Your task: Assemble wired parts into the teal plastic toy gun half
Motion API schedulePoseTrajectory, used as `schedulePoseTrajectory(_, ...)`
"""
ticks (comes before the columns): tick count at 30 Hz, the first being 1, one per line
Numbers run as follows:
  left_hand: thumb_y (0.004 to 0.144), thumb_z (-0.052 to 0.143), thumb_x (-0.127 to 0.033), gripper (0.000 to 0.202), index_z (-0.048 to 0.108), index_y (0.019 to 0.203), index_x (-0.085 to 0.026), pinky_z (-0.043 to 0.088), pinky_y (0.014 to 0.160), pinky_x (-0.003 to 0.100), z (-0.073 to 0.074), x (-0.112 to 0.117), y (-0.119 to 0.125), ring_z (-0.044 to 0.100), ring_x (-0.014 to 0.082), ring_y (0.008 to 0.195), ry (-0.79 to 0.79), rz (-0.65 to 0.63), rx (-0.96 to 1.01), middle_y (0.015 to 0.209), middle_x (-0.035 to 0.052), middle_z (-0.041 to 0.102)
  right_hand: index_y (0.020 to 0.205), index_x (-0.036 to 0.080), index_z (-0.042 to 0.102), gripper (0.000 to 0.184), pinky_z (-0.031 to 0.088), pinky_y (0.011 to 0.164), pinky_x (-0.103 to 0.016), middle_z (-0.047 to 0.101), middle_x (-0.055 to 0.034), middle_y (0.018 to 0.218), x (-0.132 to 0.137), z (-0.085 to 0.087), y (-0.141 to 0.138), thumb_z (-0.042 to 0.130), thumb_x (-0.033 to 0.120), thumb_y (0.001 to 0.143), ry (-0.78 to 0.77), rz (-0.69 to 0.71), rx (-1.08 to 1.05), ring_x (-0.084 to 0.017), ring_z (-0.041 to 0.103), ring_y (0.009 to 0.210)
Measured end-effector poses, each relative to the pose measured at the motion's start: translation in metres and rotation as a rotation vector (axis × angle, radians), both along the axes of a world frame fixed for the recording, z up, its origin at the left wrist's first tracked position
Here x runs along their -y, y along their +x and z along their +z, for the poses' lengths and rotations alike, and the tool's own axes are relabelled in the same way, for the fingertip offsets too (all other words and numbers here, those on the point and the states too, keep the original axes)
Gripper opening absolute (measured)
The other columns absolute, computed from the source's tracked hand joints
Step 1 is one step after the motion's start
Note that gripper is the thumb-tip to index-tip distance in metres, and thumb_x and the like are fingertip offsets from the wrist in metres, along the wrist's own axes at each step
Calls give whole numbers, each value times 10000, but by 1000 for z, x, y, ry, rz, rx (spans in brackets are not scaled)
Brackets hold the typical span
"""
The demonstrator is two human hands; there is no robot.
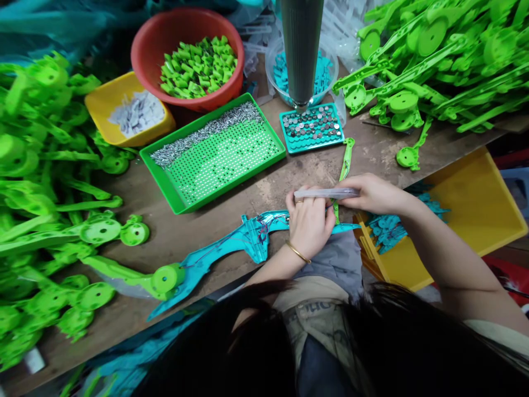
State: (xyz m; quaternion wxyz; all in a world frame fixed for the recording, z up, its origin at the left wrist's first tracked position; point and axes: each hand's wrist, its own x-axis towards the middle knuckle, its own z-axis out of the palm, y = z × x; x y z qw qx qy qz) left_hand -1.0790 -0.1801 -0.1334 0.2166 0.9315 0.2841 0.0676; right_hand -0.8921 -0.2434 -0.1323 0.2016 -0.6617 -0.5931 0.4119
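A long curved blue plastic toy shell half (219, 240) lies along the table's front edge, with thin wires and small parts inside it. My left hand (309, 220) is closed around its right part, fingers bent over it, hiding what lies beneath. My right hand (374, 193) grips the right end of a flat translucent plastic piece (324, 193), whose other end reaches over my left fingers. A slim green plastic arm (346, 157) lies just beyond my hands, partly hidden by them. At the shell's left end rests a green part with a round hub (167, 280).
Green tray with small metal screws (212, 160), teal tray of round metal pieces (313, 129), red bowl (142, 52) and yellow scoop bin (97, 113) stand behind. A dark post (301, 49) rises there. Green parts (450, 71) heap both sides; a yellow crate (475, 204) sits right.
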Motion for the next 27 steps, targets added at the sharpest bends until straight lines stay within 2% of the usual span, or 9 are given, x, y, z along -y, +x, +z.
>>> schedulePoseTrajectory(10, 879, 531, -286, 114, 611, 888, -206, 257, 1069, 501, 0, 2, 1, 481, 279, 1199, 24, 34, -32, 1142, 91, 620, 878, 169, 656, 168, 370, 661, -239, 672, -44, 819, 4, -8, -5, 547, 279, 814, 70, -13, 103, -169, 598, 757)
schedulePoseTrajectory(22, 842, 540, -239, 110, 600, 906, -173, 253, 1080, 504, -3, 3, 3, 504, 287, 1154, 50, 62, -18, 1112, 103, 635, 890, 168, 658, 147, 404, 694, -235, 659, -39, 824, 13, -17, -9, 562, 249, 813, 179, -100, 13, -157, 595, 767)
schedulePoseTrajectory(27, 842, 532, -255, 104, 603, 869, -184, 269, 1073, 493, -1, 3, 4, 517, 293, 1098, 59, 64, -62, 999, 94, 637, 900, 166, 666, 158, 403, 672, -230, 664, -35, 814, 17, -16, -10, 570, 258, 814, 159, -155, 5, -149, 589, 732)
